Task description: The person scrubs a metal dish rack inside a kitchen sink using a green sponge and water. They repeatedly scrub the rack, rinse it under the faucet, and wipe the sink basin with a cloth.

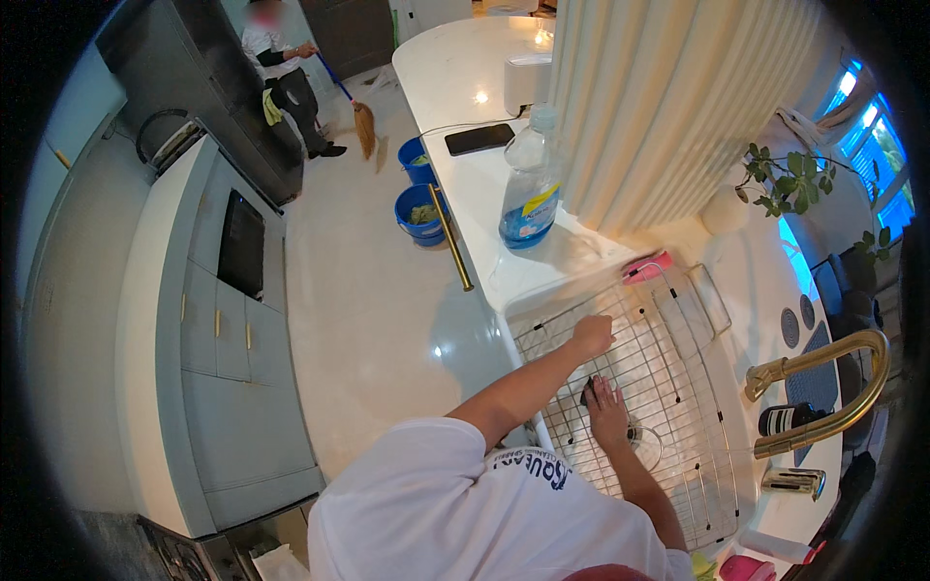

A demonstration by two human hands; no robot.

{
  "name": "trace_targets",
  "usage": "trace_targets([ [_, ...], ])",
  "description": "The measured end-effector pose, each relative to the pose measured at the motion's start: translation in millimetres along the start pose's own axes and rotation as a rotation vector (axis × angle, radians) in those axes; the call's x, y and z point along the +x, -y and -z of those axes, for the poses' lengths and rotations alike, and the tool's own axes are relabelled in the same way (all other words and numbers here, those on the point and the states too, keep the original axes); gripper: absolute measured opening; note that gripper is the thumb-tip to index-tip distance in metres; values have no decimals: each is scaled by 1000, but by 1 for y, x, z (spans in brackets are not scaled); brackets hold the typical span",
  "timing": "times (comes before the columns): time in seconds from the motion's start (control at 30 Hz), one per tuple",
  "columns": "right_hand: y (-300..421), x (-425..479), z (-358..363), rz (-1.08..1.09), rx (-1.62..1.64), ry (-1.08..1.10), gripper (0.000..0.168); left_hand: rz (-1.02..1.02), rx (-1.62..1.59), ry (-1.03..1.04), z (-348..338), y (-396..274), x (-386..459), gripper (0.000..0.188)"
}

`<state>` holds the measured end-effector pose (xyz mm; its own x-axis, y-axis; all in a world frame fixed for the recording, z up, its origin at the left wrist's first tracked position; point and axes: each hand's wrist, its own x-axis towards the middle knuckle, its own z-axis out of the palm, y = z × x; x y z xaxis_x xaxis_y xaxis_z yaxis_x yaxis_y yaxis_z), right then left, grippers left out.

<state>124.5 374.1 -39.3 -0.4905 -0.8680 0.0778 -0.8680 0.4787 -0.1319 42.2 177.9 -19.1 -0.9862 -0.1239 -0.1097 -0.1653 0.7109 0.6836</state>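
A metal wire sink grid (683, 356) with black caps lies in the white sink. My left hand (594, 336) is a closed fist on the grid's wires near its upper left part. Below it, my right hand (607, 410) presses down on the grid, its fingers over a small dark pad or cloth (587, 392), which they mostly hide. Beside the right wrist the round drain (633, 436) shows through the wires. A pink sponge or cloth (648, 267) rests at the sink's upper edge. On the counter stands a clear bottle of blue dish liquid (530, 192).
The gold faucet (821, 363) arches at right, near a dark bottle (788, 419). A phone (479, 139) lies on the counter (465, 80). Two blue buckets (421, 214) stand on the floor below. Farther back, a person (287, 80) holds a broom (365, 129).
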Motion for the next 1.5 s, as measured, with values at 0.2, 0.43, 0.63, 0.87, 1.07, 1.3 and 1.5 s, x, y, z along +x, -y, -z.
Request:
trace_targets([
  [0.2,-49,69,30,-300,-170,-337,41,87,31,101,-2,10,14,33],
  [0.43,32,24,-49,-59,70,-90,48,180,-134,-29,17,17,25,35],
  [0.63,-44,99,69,-133,-210,-304,50,154,-364,-203,21,28,36,37],
  [0.87,10,66,-26,-138,-24,-47,38,200,-517,-37,25,24,35,50],
  [1.07,4,110,48,0,174,88,40,232,-665,-84,39,18,29,52],
  [1.3,2,100,-15,-26,-63,-19,41,288,-688,3,48,23,31,58],
  [1.5,10,52,-64,273,109,25,44,300,-678,37,49,21,33,58],
])
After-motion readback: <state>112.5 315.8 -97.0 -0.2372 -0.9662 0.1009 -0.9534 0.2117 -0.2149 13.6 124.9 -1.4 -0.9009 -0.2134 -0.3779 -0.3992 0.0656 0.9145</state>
